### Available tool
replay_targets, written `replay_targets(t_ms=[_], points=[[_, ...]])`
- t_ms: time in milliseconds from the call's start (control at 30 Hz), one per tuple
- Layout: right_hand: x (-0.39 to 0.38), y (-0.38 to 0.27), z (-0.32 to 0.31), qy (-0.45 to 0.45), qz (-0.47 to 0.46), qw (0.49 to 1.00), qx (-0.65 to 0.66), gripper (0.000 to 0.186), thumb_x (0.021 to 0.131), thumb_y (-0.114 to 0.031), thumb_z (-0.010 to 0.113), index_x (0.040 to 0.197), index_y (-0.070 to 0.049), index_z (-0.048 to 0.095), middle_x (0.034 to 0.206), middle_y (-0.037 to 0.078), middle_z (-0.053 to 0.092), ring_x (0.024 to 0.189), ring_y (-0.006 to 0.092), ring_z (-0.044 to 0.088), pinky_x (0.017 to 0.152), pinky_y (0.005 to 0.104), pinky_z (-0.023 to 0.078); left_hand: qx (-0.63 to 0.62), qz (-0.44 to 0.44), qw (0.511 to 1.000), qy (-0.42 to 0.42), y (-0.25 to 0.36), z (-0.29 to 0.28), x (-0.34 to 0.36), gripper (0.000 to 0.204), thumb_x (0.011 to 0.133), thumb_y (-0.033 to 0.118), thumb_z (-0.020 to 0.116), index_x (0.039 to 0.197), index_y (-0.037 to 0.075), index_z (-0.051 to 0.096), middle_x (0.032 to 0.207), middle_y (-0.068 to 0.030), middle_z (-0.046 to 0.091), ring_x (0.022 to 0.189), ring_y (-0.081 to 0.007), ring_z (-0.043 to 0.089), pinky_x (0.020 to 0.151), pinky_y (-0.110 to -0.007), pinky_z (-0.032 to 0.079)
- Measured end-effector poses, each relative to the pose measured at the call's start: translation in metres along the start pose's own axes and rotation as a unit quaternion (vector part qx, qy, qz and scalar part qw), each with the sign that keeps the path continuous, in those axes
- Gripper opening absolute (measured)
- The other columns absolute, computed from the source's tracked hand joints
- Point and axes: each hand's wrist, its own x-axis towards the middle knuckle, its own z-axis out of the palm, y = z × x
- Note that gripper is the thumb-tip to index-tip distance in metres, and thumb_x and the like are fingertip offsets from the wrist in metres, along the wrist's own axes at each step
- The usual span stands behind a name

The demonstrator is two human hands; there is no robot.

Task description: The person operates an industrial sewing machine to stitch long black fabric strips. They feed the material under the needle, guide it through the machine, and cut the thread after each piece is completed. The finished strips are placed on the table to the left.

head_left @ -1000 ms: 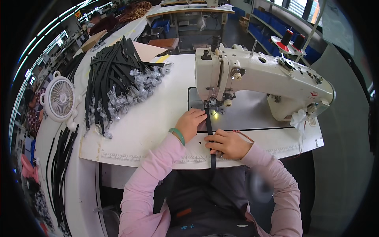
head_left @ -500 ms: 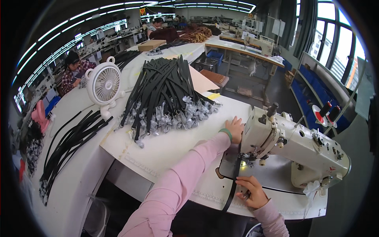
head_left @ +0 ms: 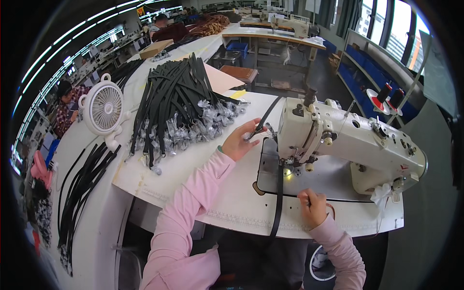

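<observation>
At the far left, loose black strips (head_left: 89, 188) lie on the adjoining counter, with a white fan (head_left: 105, 108) standing beside the left edge of the sewing counter (head_left: 232, 193). Toward that counter's back left corner lies a pile of straps (head_left: 176, 92), clear plastic wraps (head_left: 186, 130) covering the ends nearest the front edge. To the right of the pile, the left hand (head_left: 237, 142) pinches a black strap (head_left: 271, 113) between thumb and fingers, above the counter. This length passes behind the sewing machine (head_left: 348, 130); a front length (head_left: 279, 198) runs from beneath the machine head across the front edge. Whether both are one piece cannot be confirmed. Right of the front length, the right hand (head_left: 314, 208) is held with fingers curled inward; whether they grip anything cannot be determined. The step in hand is judged to be positioning the strap at the needle. The next move probably calls for aligning it, with light tension, before stitching.
</observation>
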Motion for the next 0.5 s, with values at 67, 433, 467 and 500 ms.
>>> replay_targets(t_ms=[67,433,467,500], points=[[0.007,-0.011,0.002,0.012,-0.018,0.996,-0.087,0.014,0.079,-0.015,0.059,0.086,-0.004,0.054,0.069,0.01,0.057,0.053,0.0279,0.054,0.047,0.0351,0.041,0.06,0.011,0.998,0.023,-0.011,-0.005,-0.031,0.054,0.074,-0.003,0.06,0.124,0.003,0.04,0.101,-0.0093,0.058,0.099,-0.0173,0.053,0.088,-0.028,0.04],[0.055,-0.031,0.041,0.061,-0.108,0.947,-0.296,0.019,0.065,-0.005,0.056,0.083,-0.005,0.049,0.073,0.006,0.052,0.069,0.0222,0.056,0.059,0.0326,0.045,0.247,0.074,0.965,0.042,-0.058,0.009,-0.083,0.04,0.071,-0.012,0.058,0.108,0.0,0.046,0.099,-0.0107,0.058,0.09,-0.0182,0.058,0.082,-0.027,0.047],[0.059,-0.03,0.045,0.062,-0.116,0.947,-0.295,0.019,0.065,-0.006,0.057,0.082,-0.006,0.049,0.073,0.006,0.052,0.07,0.0223,0.056,0.059,0.0325,0.045,0.255,0.076,0.963,0.038,-0.058,0.01,-0.082,0.04,0.071,-0.012,0.058,0.108,0.0,0.046,0.099,-0.0106,0.059,0.09,-0.018,0.058,0.082,-0.027,0.047],[0.065,-0.029,0.048,0.064,-0.123,0.946,-0.293,0.018,0.066,-0.006,0.057,0.082,-0.006,0.049,0.073,0.006,0.052,0.07,0.0225,0.057,0.06,0.0323,0.045,0.262,0.078,0.961,0.033,-0.058,0.01,-0.082,0.04,0.071,-0.012,0.058,0.108,0.0,0.046,0.098,-0.0106,0.059,0.089,-0.0177,0.058,0.081,-0.027,0.047]])
